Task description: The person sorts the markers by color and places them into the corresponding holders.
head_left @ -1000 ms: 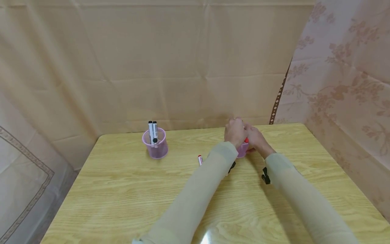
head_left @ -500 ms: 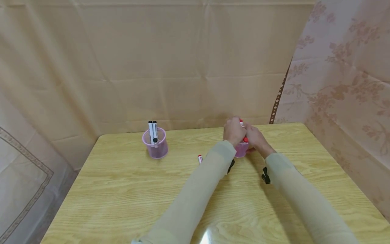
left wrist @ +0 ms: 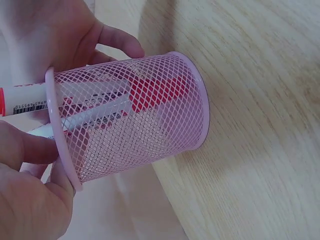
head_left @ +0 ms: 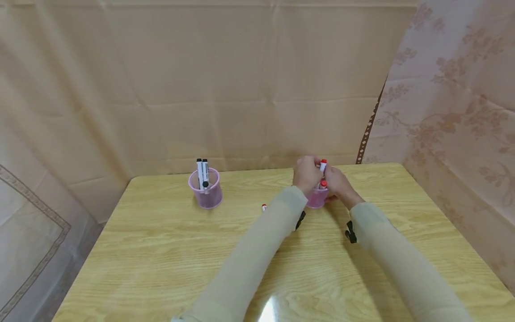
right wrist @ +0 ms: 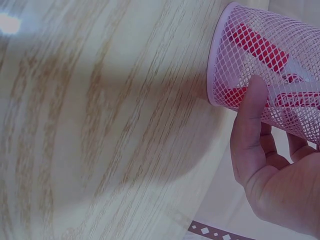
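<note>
A pink mesh pen holder (head_left: 316,199) stands near the table's back edge, right of centre, with red-capped markers (left wrist: 90,110) inside. My right hand (head_left: 339,182) grips its far right side; in the right wrist view, one finger lies along the mesh near the base. My left hand (head_left: 306,173) is at the mouth, its loosely bent fingers (left wrist: 40,150) right at the rim. Beside them a red cap (head_left: 323,161) shows, and another red cap (head_left: 323,183) sits lower in front. The left fingers hide part of one marker.
A second pink mesh holder (head_left: 210,199) with several black-capped markers (head_left: 203,173) stands at the back left. Another red-capped marker (head_left: 264,207) lies on the wooden table (head_left: 169,259), mostly hidden by my left sleeve. A tan curtain (head_left: 241,89) hangs behind.
My left hand has drawn slightly left, away from the markers in the holder, and a red cap once hidden by it now shows at its right. My right hand stays on the holder.
</note>
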`<state>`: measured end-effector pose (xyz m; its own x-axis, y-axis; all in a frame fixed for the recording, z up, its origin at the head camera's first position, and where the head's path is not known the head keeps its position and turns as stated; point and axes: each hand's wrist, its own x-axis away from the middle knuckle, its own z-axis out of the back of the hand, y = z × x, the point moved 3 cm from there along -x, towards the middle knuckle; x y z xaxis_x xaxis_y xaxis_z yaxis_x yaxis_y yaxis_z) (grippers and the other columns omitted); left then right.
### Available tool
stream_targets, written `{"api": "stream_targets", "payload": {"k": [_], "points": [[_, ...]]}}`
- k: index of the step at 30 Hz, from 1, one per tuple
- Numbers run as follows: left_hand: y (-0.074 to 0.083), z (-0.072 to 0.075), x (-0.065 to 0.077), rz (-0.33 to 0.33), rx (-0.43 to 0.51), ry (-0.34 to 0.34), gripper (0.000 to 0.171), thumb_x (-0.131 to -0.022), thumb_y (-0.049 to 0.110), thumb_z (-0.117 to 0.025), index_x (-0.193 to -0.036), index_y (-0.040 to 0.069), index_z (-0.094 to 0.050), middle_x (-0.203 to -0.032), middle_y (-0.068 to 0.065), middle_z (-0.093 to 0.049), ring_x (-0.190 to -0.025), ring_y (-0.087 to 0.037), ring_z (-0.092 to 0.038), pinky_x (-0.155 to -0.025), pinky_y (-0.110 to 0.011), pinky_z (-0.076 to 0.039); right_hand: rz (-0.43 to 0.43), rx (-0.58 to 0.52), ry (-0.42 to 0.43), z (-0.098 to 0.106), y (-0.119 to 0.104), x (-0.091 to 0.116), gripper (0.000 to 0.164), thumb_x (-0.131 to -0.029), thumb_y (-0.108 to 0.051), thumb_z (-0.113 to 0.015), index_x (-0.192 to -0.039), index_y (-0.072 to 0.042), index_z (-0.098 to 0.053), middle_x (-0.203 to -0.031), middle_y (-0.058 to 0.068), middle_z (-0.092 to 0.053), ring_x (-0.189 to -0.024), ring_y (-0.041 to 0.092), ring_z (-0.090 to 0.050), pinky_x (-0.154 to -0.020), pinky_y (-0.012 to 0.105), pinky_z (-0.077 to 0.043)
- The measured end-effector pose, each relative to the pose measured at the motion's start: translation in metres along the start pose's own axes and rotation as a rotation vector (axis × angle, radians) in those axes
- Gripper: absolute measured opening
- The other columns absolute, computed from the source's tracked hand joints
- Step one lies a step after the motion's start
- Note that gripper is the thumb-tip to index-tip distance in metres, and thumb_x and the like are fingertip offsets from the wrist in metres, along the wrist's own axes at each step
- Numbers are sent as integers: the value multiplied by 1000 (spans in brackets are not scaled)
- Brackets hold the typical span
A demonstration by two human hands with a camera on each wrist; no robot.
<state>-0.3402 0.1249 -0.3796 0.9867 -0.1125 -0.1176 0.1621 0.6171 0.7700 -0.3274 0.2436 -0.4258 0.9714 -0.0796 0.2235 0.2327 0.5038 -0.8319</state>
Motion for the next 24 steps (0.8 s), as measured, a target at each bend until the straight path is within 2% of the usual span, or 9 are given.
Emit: {"api": "stream_targets", "payload": {"k": [5, 7, 11, 13, 15, 18, 21, 24], "points": [[-5, 7, 3, -56, 109, -38, 25, -91, 3, -70, -112, 13, -78, -104, 3, -74, -95, -11, -64, -81, -21, -51, 6, -16, -8, -1, 1, -1, 79, -105, -56, -8, -144, 4, -41, -132, 29, -47, -103, 40, -57, -70, 52, -61], [-6, 12, 3, -94, 164, -66, 24, -93, 2, -66, -113, 10, -77, -105, -1, -74, -93, -11, -64, -79, -20, -51, 13, -29, -13, -2, 0, -2, 77, -106, -53, -7, -141, 5, -43, -129, 28, -49, -103, 37, -57, -70, 53, -61], [-9, 28, 2, -152, 296, -163, 27, -95, -2, -59, -119, 0, -71, -105, -10, -71, -88, -17, -65, -72, -23, -56, 22, -38, -12, -3, -1, -2, 75, -106, -52, -6, -130, 7, -46, -123, 27, -53, -107, 37, -58, -68, 53, -61], [-11, 37, 1, -163, 375, -229, 29, -95, -4, -56, -122, -4, -67, -106, -16, -69, -91, -26, -66, -71, -29, -59, 24, -35, -17, -4, -2, -1, 75, -107, -52, -7, -128, 8, -47, -125, 28, -53, -111, 38, -58, -69, 53, -61], [-14, 47, -1, -168, 414, -301, 30, -96, -5, -54, -125, -6, -64, -110, -20, -67, -98, -35, -67, -72, -35, -61, 17, -35, -19, -5, -4, -1, 72, -107, -49, -8, -126, 8, -48, -125, 29, -52, -113, 40, -57, -70, 53, -61], [-18, 67, -3, -154, 392, -406, 28, -99, -1, -56, -126, -5, -62, -117, -22, -65, -104, -41, -65, -75, -40, -62, 5, -41, -21, -5, -5, 0, 69, -107, -46, -9, -127, 8, -48, -126, 29, -52, -112, 39, -56, -70, 52, -60], [-24, 87, -2, -110, 303, -497, 27, -100, 5, -59, -126, -2, -61, -123, -22, -64, -97, -35, -65, -78, -42, -61, 0, -41, -19, -4, -4, -1, 69, -107, -45, -9, -127, 8, -48, -126, 28, -52, -112, 39, -56, -68, 50, -61], [-35, 105, 1, -55, 205, -541, 27, -100, 7, -61, -126, -2, -60, -119, -19, -65, -86, -26, -62, -78, -43, -61, 5, -34, -19, -4, -3, -2, 70, -107, -46, -9, -128, 8, -48, -126, 29, -52, -114, 40, -56, -66, 47, -61]]}}
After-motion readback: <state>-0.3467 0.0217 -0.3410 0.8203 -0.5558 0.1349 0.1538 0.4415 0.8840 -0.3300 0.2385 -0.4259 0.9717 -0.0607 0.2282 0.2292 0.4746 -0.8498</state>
